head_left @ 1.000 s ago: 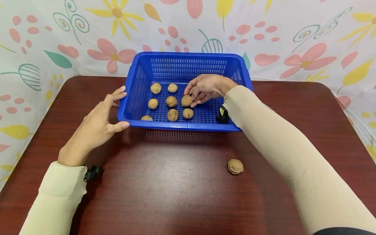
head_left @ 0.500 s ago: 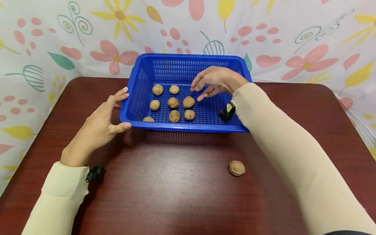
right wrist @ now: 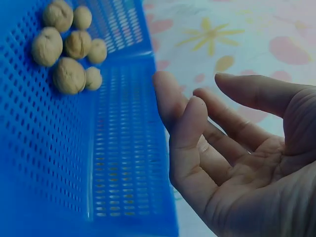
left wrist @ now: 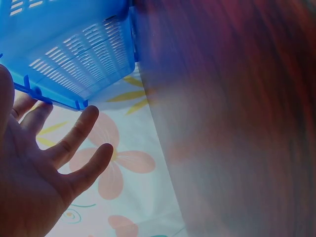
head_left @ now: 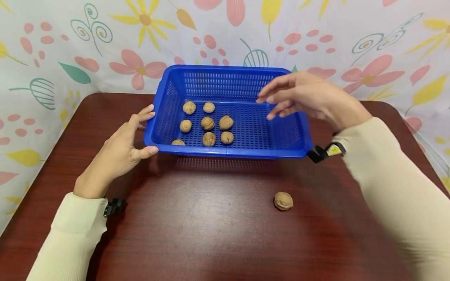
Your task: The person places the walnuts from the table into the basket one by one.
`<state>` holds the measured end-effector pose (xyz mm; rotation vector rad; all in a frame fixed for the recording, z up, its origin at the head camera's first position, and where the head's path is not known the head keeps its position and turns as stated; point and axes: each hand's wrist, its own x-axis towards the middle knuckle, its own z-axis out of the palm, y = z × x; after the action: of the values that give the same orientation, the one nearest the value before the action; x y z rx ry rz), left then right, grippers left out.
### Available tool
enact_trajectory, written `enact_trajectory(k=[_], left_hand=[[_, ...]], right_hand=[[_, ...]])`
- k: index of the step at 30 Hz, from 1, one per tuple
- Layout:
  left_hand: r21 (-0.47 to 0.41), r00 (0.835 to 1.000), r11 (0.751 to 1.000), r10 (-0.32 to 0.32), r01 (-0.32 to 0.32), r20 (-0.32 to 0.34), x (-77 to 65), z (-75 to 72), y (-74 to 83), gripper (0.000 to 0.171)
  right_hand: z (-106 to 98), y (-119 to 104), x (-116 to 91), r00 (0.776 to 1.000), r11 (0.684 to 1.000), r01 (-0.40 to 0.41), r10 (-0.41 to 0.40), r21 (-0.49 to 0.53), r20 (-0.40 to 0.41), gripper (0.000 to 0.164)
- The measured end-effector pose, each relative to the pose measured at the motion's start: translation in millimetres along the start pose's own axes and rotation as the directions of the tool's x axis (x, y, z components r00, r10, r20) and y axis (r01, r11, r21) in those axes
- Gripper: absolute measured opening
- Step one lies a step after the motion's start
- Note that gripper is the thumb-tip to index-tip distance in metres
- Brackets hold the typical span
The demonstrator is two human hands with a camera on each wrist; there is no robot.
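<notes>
A blue plastic basket [head_left: 225, 151] with slotted walls stands at the back of the table, several walnuts [head_left: 207, 123] spread over its left and middle floor. My left hand [head_left: 114, 152] is at the basket's left end, thumb at the front corner and spread fingertips against the left rim; in the left wrist view its fingers [left wrist: 74, 138] reach up to that rim. Above the basket's right end hovers my right hand [head_left: 309, 95], fingers loosely bent and holding nothing. In the right wrist view its palm [right wrist: 256, 168] is bare beside the basket wall. One walnut [head_left: 283, 201] lies on the table in front.
The dark reddish-brown table [head_left: 197, 226] runs forward from the basket. Behind it hangs a white cloth [head_left: 225, 35] with flower and leaf prints. A small black wrist camera [head_left: 115, 207] sits on the left wrist, another one [head_left: 321, 153] on the right.
My right hand has let go of a walnut in the middle of the basket, then risen and drawn right over the basket's right end. The left hand has stayed at the rim.
</notes>
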<state>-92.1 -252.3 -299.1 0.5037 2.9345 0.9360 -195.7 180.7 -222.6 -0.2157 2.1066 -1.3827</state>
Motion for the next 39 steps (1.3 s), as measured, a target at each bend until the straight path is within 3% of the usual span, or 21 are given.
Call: enact_trajectory(k=[5, 9, 12, 19, 25, 31, 39], left_hand=[[-0.001, 1.000, 1.000, 0.006, -0.006, -0.008, -0.1, 0.7, -2.2, 0.090], [0.002, 1.000, 1.000, 0.003, -0.003, -0.011, -0.6, 0.7, -3.1, 0.089], [0.005, 1.000, 1.000, 0.003, -0.003, -0.012, -0.3, 0.9, -3.5, 0.089], [-0.002, 1.000, 1.000, 0.001, -0.001, -0.009, -0.5, 1.7, -4.5, 0.089], [-0.015, 1.000, 1.000, 0.009, -0.009, -0.011, -1.4, 3.0, -6.0, 0.090], [-0.010, 1.000, 1.000, 0.013, -0.013, -0.014, -0.6, 2.7, -4.9, 0.089], [-0.013, 1.000, 1.000, -0.001, 0.000, -0.003, 0.5, 1.4, -2.4, 0.090]], right_hand=[[-9, 29, -38, 0.985, 0.983, 0.164, -0.167, 0.086, 0.033, 0.024], [-9, 52, -68, 0.972, 0.959, 0.233, -0.237, 0.159, 0.002, 0.027], [0, 69, -88, 0.962, 0.941, 0.274, -0.272, 0.198, -0.041, 0.029], [29, 113, -121, 0.934, 0.887, 0.352, -0.355, 0.298, -0.044, 0.037], [56, 141, -133, 0.945, 0.908, 0.319, -0.325, 0.271, -0.023, 0.038], [70, 165, -134, 0.963, 0.935, 0.235, -0.260, 0.264, 0.063, 0.040], [82, 178, -128, 0.974, 0.948, 0.166, -0.200, 0.273, 0.103, 0.046]])
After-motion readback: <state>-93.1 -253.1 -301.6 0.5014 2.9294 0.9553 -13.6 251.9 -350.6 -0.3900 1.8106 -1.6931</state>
